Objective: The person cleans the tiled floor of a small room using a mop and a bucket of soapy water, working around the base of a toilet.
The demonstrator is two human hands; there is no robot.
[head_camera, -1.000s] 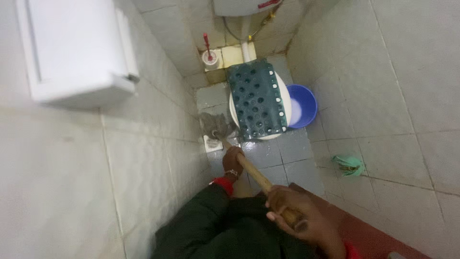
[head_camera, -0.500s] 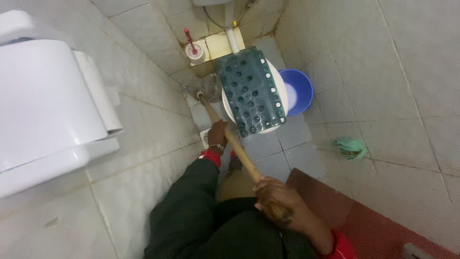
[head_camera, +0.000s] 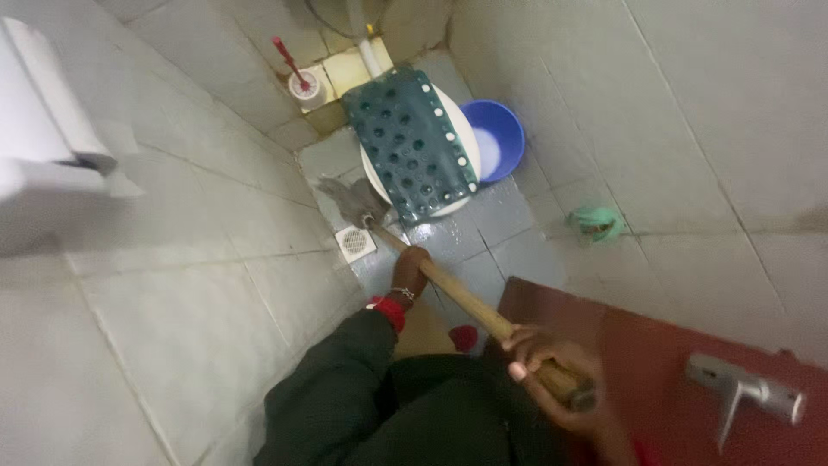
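I look down into a narrow tiled toilet room. My left hand point(head_camera: 410, 269) grips the wooden mop handle point(head_camera: 461, 298) low down, near the floor. My right hand point(head_camera: 545, 362) grips the same handle at its upper end, close to me. The grey mop head point(head_camera: 349, 197) lies on the wet floor tiles beside the white toilet point(head_camera: 459, 138), just above a square floor drain point(head_camera: 354, 242). A dark green dotted mat point(head_camera: 410, 142) is draped over the toilet.
A blue basin point(head_camera: 496, 138) with liquid stands to the right of the toilet. A red-handled toilet brush point(head_camera: 299, 78) sits in the back corner. A green cloth point(head_camera: 597, 223) lies by the right wall. A dark red door point(head_camera: 673, 362) with a metal handle point(head_camera: 749, 395) is at lower right; a white dispenser point(head_camera: 43, 147) hangs left.
The view has swung right and down, bringing the door and its handle in. The mop head has shifted along the floor beside the toilet, and both hands still hold the handle.
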